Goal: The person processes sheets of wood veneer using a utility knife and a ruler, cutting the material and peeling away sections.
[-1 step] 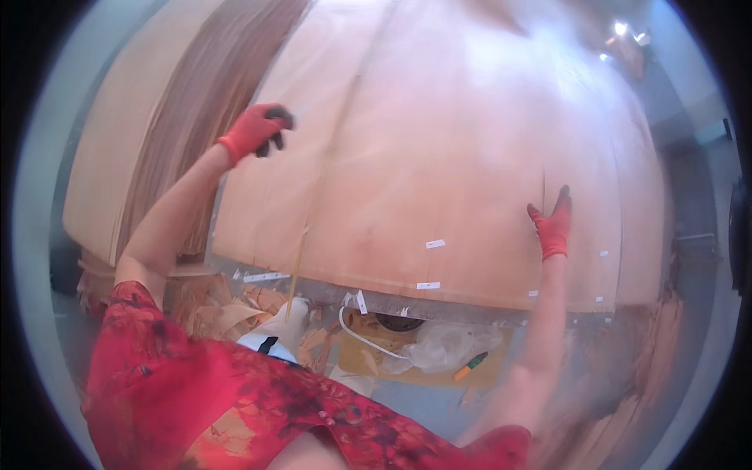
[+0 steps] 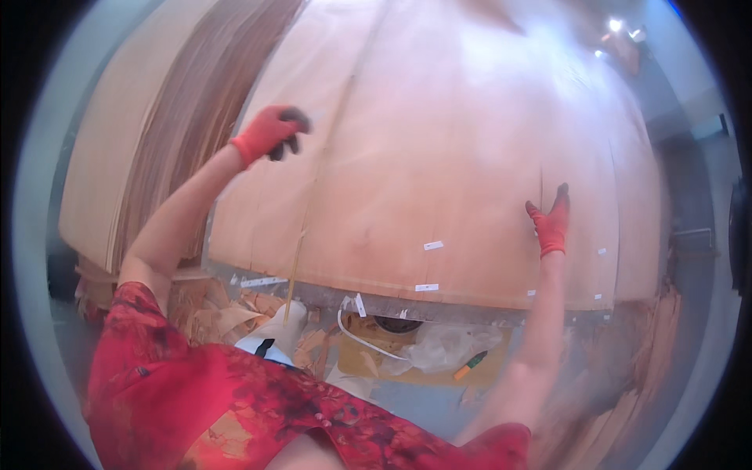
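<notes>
A large pale wood veneer sheet [image 2: 392, 196] lies before me, with short white tape pieces [image 2: 427, 287] near its front edge. My left hand [image 2: 270, 135], in a red glove with dark fingertips, hovers over the sheet's left part. Its fingers are loosely curled and apart, and no held thing shows. A thin yellow strip [image 2: 312, 192] runs lengthwise over the sheet, right of that hand. Over on the right, my right hand [image 2: 551, 222], gloved alike, rests on the sheet with thumb and fingers spread. A dark slit [image 2: 540, 184] in the veneer ends close to its fingertips.
Stacked veneer sheets [image 2: 168, 133] stand on the left. Torn veneer scraps [image 2: 219, 309] lie below the front edge. There, too, are a clear plastic bag [image 2: 450, 348], an orange-and-green marker-like thing [image 2: 470, 366] and a white cord [image 2: 368, 345]. More veneer layers [image 2: 658, 337] show at the lower right.
My left hand has moved right, toward the yellow strip. My right hand stays almost where it was, still spread on the sheet.
</notes>
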Motion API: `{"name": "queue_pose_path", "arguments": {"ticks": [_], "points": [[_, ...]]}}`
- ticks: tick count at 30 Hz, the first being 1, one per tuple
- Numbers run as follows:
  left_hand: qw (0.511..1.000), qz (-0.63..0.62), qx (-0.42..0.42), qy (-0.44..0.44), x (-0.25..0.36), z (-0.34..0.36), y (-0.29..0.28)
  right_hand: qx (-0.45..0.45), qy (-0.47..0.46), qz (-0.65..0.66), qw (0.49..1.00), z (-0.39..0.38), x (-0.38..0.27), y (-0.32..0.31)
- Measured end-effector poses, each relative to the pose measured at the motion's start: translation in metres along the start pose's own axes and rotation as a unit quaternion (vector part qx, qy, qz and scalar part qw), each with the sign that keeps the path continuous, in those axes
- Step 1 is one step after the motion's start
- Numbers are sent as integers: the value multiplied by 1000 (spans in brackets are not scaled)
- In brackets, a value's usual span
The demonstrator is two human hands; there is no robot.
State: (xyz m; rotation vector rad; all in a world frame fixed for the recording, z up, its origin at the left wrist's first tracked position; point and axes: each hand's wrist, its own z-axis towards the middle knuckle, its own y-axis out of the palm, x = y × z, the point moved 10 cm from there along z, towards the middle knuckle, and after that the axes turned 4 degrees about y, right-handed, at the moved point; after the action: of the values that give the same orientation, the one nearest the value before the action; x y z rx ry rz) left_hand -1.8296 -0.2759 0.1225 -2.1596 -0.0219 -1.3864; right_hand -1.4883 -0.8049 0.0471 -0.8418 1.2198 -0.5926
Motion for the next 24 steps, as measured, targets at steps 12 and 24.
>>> {"name": "queue_pose_path", "arguments": {"ticks": [12, 24], "points": [[958, -94, -261, 65, 138, 95, 379, 22, -22, 97, 995, -3, 36, 34], [947, 150, -248, 138, 138, 219, 539, -22, -74, 40, 996, 18, 37, 72]]}}
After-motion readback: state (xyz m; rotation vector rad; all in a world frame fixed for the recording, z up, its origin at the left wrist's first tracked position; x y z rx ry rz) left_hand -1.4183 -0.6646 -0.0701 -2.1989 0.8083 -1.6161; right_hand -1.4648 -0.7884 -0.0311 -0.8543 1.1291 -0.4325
